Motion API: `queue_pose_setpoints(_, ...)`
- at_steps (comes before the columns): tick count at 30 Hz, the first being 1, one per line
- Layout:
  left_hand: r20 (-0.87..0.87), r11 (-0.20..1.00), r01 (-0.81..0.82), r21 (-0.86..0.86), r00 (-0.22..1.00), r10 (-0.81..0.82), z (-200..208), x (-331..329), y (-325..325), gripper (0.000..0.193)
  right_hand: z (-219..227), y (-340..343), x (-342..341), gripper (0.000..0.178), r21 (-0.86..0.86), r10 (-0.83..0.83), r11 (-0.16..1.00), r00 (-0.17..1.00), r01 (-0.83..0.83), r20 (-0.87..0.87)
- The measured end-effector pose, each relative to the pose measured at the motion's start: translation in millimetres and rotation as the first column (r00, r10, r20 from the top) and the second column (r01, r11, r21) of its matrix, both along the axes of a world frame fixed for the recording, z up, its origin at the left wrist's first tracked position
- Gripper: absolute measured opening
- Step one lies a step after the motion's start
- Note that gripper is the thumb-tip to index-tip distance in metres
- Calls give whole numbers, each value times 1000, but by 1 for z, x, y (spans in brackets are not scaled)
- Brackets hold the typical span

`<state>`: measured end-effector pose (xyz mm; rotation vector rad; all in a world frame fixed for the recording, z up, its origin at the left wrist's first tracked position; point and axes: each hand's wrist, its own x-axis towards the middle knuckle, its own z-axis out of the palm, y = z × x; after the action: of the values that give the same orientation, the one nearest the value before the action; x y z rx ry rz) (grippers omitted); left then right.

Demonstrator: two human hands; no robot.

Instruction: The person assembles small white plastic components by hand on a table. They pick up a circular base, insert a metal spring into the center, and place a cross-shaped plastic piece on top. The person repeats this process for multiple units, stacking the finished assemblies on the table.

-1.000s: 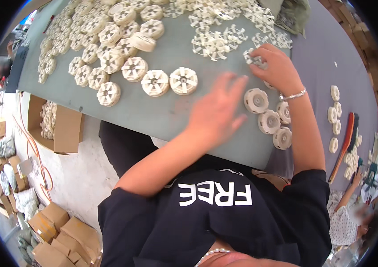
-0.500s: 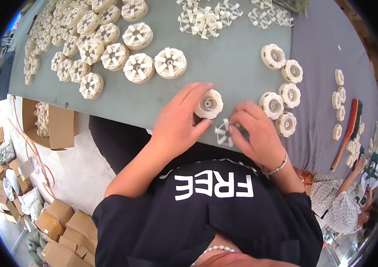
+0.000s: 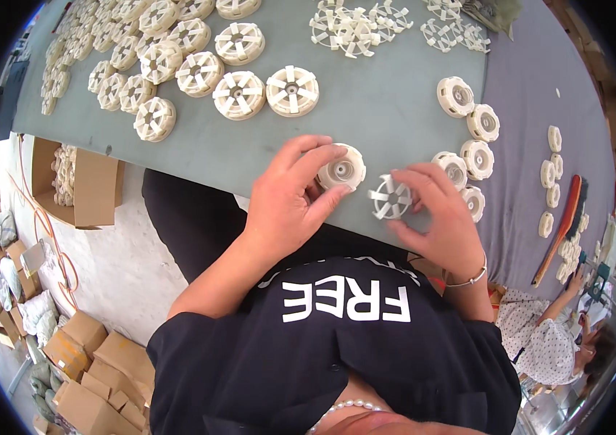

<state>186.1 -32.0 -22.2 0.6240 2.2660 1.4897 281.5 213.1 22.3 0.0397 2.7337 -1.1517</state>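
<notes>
My left hand (image 3: 295, 190) is closed round a cream round plastic housing (image 3: 343, 170), its hollow side with a central hub facing up. Just to the right, my right hand (image 3: 435, 204) pinches a white spoked plastic ring (image 3: 389, 197) by its edge. The ring stands tilted over the table's near edge, apart from the housing. Past my right hand lie several open housings (image 3: 477, 159) like the held one, some partly hidden by the fingers. To the far left, several housings (image 3: 292, 91) bear white spokes across their tops.
Piles of loose spoked rings (image 3: 355, 27) lie at the grey-green table's (image 3: 199, 156) far side. On the grey cloth (image 3: 518, 145) at right are more housings and a brush with a red-brown handle (image 3: 560, 239). A carton of parts (image 3: 98, 190) stands below at left; a person (image 3: 540, 333) works at lower right.
My right hand has moved slightly up and right, turning the spoked ring so its face shows more. My left hand still holds the housing in nearly the same place.
</notes>
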Motion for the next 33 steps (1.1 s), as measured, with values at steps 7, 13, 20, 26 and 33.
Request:
queue_pose_setpoints(7, 146, 989, -85, 125, 987, 66, 1, 4, -5, 60, 8, -14, -45, 59, 45, 212, 977, 948, -208, -239)
queue_pose_setpoints(13, 141, 995, -73, 62, 988, 64, -9, 4, -7, 62, -4, -26, -65, 61, 61, 324, 946, 932, -319, -163)
queue_pose_setpoints(20, -90, 995, 52, -83, 994, -60, -1, 2, 1, 76, -13, -18, -58, 63, 119, 376, 926, 910, -359, -175)
queue_pose_setpoints(26, -320, 956, -276, -96, 918, 233, 20, -45, -16, 82, 4, 77, -80, 64, 489, 141, 872, 958, -1, -250)
queue_pose_setpoints(33, -564, 973, -96, -209, 825, -40, 13, -43, 11, 89, 2, 58, -99, 63, 374, 162, 919, 985, -126, -64)
